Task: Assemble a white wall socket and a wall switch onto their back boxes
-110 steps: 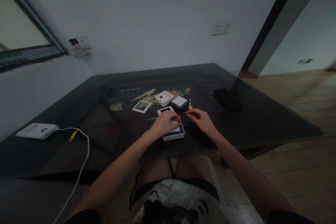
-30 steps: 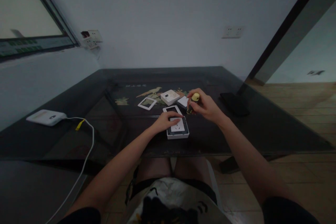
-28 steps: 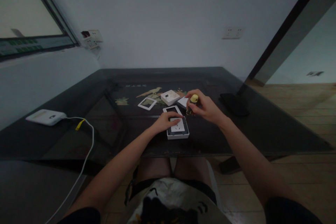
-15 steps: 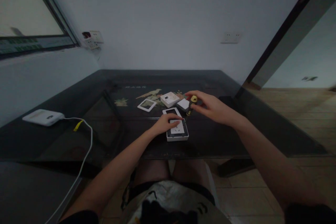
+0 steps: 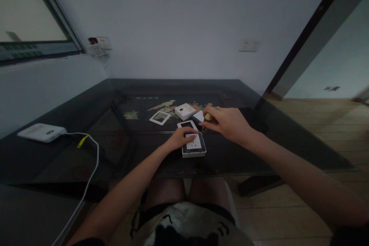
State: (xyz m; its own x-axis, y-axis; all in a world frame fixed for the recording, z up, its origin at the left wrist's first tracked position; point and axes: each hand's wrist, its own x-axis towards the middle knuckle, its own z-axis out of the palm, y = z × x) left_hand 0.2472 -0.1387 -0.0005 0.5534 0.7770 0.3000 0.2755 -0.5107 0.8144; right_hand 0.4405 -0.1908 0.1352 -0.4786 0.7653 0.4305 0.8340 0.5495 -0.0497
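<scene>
Well, your left hand [image 5: 181, 138] lies unclenched over the socket insert [image 5: 194, 145], its thumb on the white face and its fingers bent across the far side, not closed round anything. The insert sits face up within a white box with a dark inner rim [image 5: 194, 154], which is near your edge of the black table [image 5: 138, 153]. Your right hand [image 5: 227, 123] is gripping the yellow handle of a screwdriver [image 5: 208, 116] just beyond the box's far right corner; you cannot tell from here whether its tip touches anything. Just past the box, partly behind your left hand, lies a white frame [image 5: 185, 122], and a second white frame [image 5: 166, 120] is farther to the left. A small white box [image 5: 185, 111] stands behind them, with a flat pale piece [image 5: 198, 116] right beside it, partly covered by your right hand. Well apart, on your left, lies a white device [image 5: 42, 132] with a cable [image 5: 96, 153] bearing a yellow tag [image 5: 82, 141]
</scene>
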